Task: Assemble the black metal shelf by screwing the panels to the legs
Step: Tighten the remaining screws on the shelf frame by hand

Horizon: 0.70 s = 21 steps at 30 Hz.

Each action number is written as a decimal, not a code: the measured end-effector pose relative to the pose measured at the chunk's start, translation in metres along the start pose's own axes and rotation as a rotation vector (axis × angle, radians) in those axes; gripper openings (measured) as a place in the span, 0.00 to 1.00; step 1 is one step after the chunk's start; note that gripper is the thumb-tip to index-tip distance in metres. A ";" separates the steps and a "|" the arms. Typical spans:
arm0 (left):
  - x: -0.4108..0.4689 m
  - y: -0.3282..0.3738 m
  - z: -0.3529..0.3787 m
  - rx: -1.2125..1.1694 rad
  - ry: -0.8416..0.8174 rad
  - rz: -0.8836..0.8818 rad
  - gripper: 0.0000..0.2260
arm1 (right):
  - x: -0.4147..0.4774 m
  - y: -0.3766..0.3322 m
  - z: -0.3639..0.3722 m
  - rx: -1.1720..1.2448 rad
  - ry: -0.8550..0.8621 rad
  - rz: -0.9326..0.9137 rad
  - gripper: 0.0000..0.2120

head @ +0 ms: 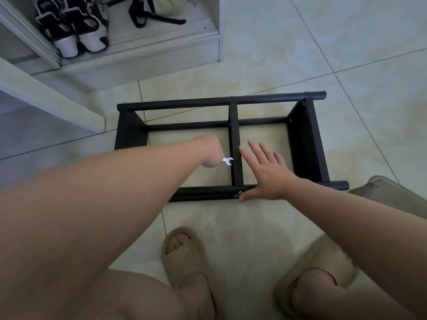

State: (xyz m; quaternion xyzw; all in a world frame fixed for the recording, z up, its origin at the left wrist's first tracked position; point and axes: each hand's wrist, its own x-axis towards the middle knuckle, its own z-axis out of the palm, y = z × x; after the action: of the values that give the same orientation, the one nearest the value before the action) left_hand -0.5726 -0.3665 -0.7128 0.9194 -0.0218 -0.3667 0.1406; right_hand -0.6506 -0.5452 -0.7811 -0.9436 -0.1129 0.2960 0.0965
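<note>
A home entryway – tiled floor (265,54), shoes (74,28) in a cabinet (138,49)

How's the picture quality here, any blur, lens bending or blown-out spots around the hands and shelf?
Head view: dim, flat light with a soft shadow on the floor; the wide lens bows the tile lines; the left forearm near the lens is blurred; the wrench in the left hand is blown out white.
</note>
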 end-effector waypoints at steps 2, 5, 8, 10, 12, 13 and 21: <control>0.010 -0.010 -0.003 -0.015 -0.024 -0.007 0.13 | 0.008 0.000 0.005 -0.053 0.002 -0.051 0.64; 0.031 -0.024 0.001 0.036 -0.070 0.061 0.13 | 0.019 0.002 0.010 -0.104 0.019 -0.103 0.62; 0.046 -0.036 0.015 0.012 -0.171 0.050 0.11 | 0.025 0.009 0.013 -0.122 0.043 -0.152 0.61; 0.056 -0.043 0.025 -0.059 -0.199 0.058 0.10 | 0.028 0.012 0.014 -0.150 0.079 -0.199 0.61; 0.067 -0.050 0.035 -0.139 -0.218 0.050 0.09 | 0.030 0.013 0.016 -0.165 0.108 -0.248 0.62; 0.071 -0.053 0.040 -0.191 -0.227 0.047 0.08 | 0.031 0.013 0.018 -0.154 0.118 -0.269 0.62; 0.088 -0.077 0.075 -0.464 -0.273 0.114 0.08 | 0.037 0.016 0.030 -0.104 0.218 -0.339 0.60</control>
State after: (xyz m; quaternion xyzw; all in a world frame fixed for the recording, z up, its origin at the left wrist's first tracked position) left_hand -0.5644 -0.3238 -0.8447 0.8019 -0.0075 -0.4739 0.3637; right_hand -0.6353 -0.5471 -0.8291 -0.9412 -0.2741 0.1653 0.1078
